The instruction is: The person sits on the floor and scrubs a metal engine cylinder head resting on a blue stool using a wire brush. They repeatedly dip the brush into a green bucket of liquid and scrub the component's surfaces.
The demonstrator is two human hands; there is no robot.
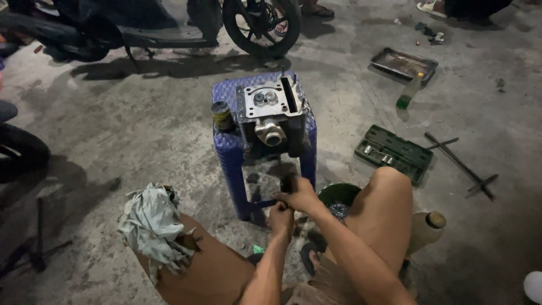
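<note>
Both hands meet low in front of the person, just before a blue plastic stool (228, 148) that stands on the concrete floor (141, 130). The right hand (298, 196) is clenched around a small dark tool (288, 182), whose upper end sticks up out of the fist; the left hand (281, 217) sits just below it, fingers curled in a closed grip at the lower part of the same tool, though what exactly it pinches is too dark to tell. On top of the stool rests a metal engine part (272, 113), grey and blocky, with a round opening facing the person, and beside it on the stool's left edge stands a small dark can (221, 116). A bundle of pale rags (151, 226) lies over the person's left knee. Just beyond the hands, between the knees, is a green bowl (339, 195). To the right on the floor lie an open green socket case (393, 152), a cross wrench (460, 164), a metal tray (403, 63) and a green bottle (409, 93). A motorbike wheel (261, 25) stands behind the stool.
</note>
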